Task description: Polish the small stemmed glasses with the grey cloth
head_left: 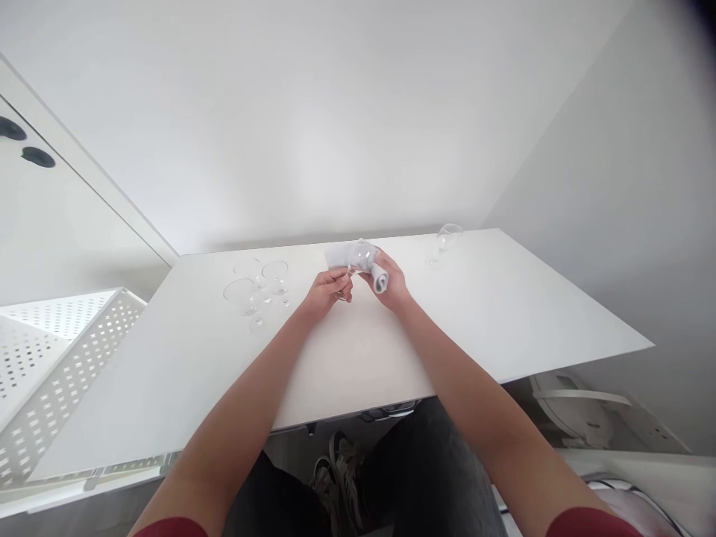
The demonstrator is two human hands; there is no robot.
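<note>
Wine glass (365, 257) is up between both hands over the white table (358, 365), near the middle of its far half, and what matters here is how it's tilted. The long axis looks slanted: bowl end up to the right and a bit away from the person, stem running down-left toward the left hand (328, 289). That hand has its fingers pinched in around the stem end (can't really make out the foot, it's mostly lost behind the fingers). The right hand (393, 282) is nearer the bowl, curled around it with a pale cloth (380, 279) bunched in the grip and more of it spread behind the glass. So, left on the stem, right on bowl plus cloth. A group of stemmed glasses (276, 276) stands off to the left, and one lone glass (449, 237) is well apart on the right.
</note>
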